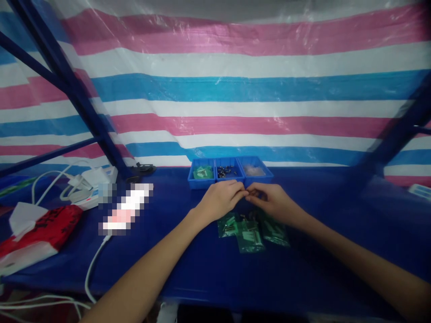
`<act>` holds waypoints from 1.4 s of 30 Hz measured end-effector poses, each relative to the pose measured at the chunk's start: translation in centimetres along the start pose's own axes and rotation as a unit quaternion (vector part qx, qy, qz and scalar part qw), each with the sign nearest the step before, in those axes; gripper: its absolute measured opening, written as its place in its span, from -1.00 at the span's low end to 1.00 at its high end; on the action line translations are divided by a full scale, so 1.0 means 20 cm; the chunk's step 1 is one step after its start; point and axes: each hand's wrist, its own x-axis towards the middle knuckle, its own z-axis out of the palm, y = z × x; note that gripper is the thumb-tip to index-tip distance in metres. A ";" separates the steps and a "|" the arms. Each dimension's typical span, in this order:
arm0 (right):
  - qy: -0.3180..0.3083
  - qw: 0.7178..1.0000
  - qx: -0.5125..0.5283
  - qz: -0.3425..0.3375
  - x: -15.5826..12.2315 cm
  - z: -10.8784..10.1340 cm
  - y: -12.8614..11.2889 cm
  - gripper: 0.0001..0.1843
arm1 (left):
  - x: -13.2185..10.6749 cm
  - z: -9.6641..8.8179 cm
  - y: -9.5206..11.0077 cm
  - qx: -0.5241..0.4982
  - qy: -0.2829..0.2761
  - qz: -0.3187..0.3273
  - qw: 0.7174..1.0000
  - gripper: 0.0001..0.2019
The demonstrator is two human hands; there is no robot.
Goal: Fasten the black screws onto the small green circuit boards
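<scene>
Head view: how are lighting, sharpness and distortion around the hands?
Head view: dim, blue-tinted light; left hand and right hand soft, whatever they pinch unreadable; green bags murky; striped tarp shows glare and wide-angle bending; a pixelated patch sits left.

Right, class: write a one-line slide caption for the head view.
Both hands, left hand and right hand, meet above green bags before three blue bins.

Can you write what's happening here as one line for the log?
left hand and right hand: fingertips meet over small part, too small to tell | green bags: on table below | blue bins: behind hands
</scene>
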 end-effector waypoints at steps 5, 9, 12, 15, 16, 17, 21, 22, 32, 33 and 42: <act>0.004 0.994 -0.099 -0.046 -0.01 0.00 0.00 -0.81 | 0.00 0.01 0.02 -0.044 -0.004 -0.023 0.999 -0.79; -0.009 0.982 -0.167 -0.082 -0.02 0.00 0.00 -0.78 | 0.00 0.01 0.02 -0.048 -0.008 -0.020 0.999 -0.75; -0.019 0.980 -0.178 -0.092 -0.03 0.00 -0.01 -0.75 | 0.00 0.00 0.02 -0.046 -0.013 -0.011 0.999 -0.76; -0.026 0.981 -0.172 -0.088 -0.03 0.00 -0.02 -0.72 | 0.00 -0.01 0.02 -0.053 -0.017 0.001 0.998 -0.83; -0.025 0.982 -0.168 -0.085 -0.03 0.00 -0.02 -0.71 | 0.00 -0.01 0.02 -0.051 -0.015 0.003 0.999 -0.87; -0.025 0.983 -0.164 -0.083 -0.03 0.00 -0.02 -0.71 | 0.00 -0.01 0.02 -0.045 -0.013 0.005 0.999 -0.90; -0.024 0.986 -0.152 -0.071 -0.02 -0.01 -0.03 -0.70 | -0.01 0.00 0.03 -0.001 0.002 0.008 1.000 -0.95; -0.025 0.986 -0.151 -0.067 -0.02 -0.01 -0.04 -0.69 | -0.01 0.00 0.03 0.011 0.005 0.011 1.000 -0.93; -0.016 0.990 -0.136 -0.022 -0.02 -0.02 -0.04 -0.53 | -0.01 0.00 0.06 0.058 -0.019 0.034 0.998 -0.82; -0.008 0.991 -0.129 -0.022 -0.02 -0.02 -0.04 -0.53 | -0.01 0.00 0.06 0.056 -0.018 0.033 0.998 -0.82; 0.014 1.000 0.006 0.011 0.00 -0.05 -0.04 -0.67 | -0.01 -0.01 0.08 0.005 0.007 -0.004 1.000 -0.80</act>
